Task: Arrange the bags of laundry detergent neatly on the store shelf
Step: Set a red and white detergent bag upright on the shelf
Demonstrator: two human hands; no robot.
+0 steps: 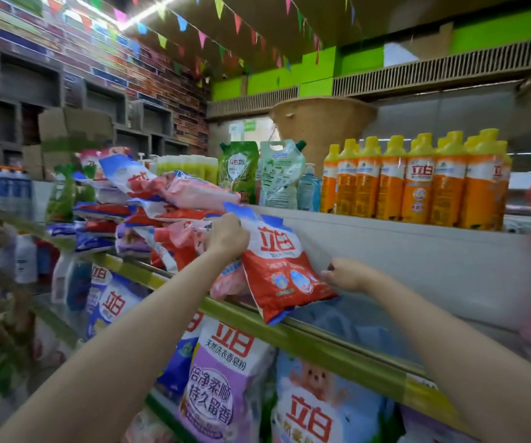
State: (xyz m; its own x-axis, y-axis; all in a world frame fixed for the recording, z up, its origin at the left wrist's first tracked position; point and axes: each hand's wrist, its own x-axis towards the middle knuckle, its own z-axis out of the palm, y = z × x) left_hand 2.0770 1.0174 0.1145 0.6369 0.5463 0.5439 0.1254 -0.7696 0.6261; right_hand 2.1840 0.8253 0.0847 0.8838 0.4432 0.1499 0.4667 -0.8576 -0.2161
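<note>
Shelf edge (331, 342), jumbled bag pile (168, 212) alongside

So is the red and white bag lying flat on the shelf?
No, the red and white bag is tilted, held by the left hand and right hand over the shelf edge.

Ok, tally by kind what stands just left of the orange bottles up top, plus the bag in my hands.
Spouted pouches: 2, a green pouch and a pale pouch
Blue pump bottle: 1
Red-and-white detergent bag in both hands: 1
Total: 4
</note>
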